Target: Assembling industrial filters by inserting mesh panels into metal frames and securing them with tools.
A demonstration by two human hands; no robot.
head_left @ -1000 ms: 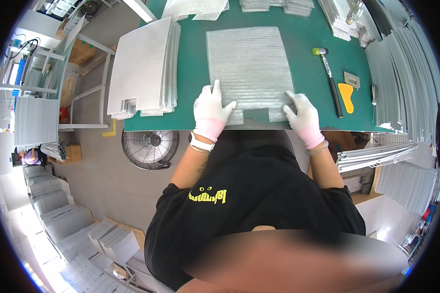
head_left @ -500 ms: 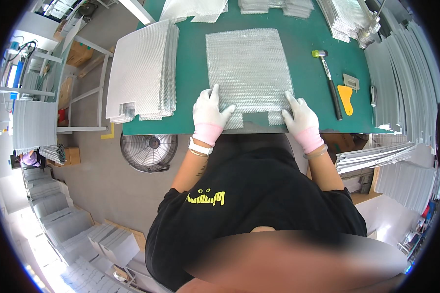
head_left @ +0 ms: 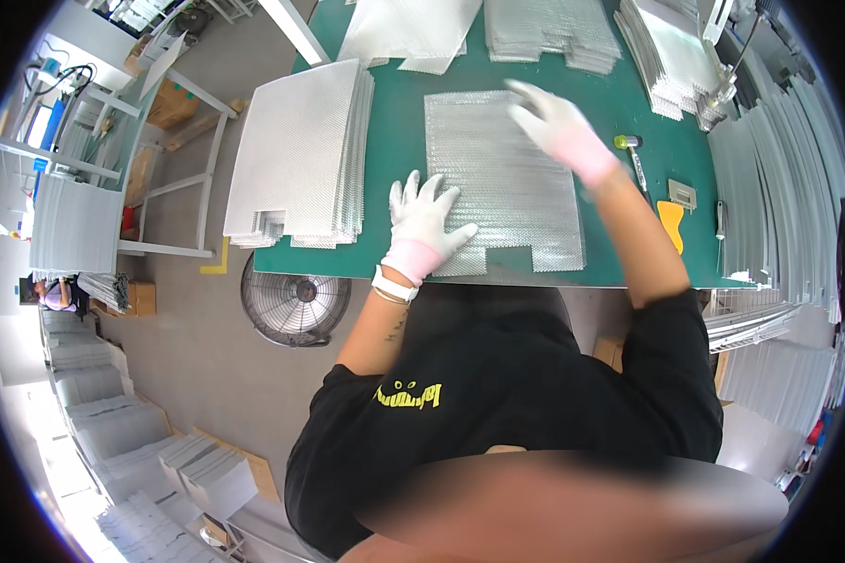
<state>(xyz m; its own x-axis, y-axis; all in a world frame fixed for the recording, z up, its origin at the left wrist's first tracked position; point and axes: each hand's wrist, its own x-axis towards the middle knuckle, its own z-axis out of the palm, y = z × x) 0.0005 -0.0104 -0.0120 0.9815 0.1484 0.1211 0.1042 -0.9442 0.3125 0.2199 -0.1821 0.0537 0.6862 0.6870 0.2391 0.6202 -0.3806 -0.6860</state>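
A silvery mesh-textured sheet [head_left: 507, 188] with a notch in its near edge lies flat on the green table [head_left: 399, 113] in front of me. My left hand [head_left: 425, 222], in a white glove with a pink cuff, rests with spread fingers over the sheet's left edge near its front corner. My right hand [head_left: 556, 125], gloved the same way, reaches across the far right part of the sheet. Its fingers are stretched out with nothing in them; whether they touch the sheet I cannot tell.
A tall stack of similar sheets [head_left: 296, 150] stands to the left, with more stacks [head_left: 549, 33] along the back. To the right lie a mallet [head_left: 635, 159], a yellow scraper [head_left: 669, 225], a small metal plate [head_left: 683, 194] and a screwdriver [head_left: 721, 220]. A floor fan [head_left: 296, 300] stands below the table's left front.
My right hand has left the sheet's near right corner and moved to its far side. My left hand has spread its fingers on the left edge. The whole view has shifted slightly.
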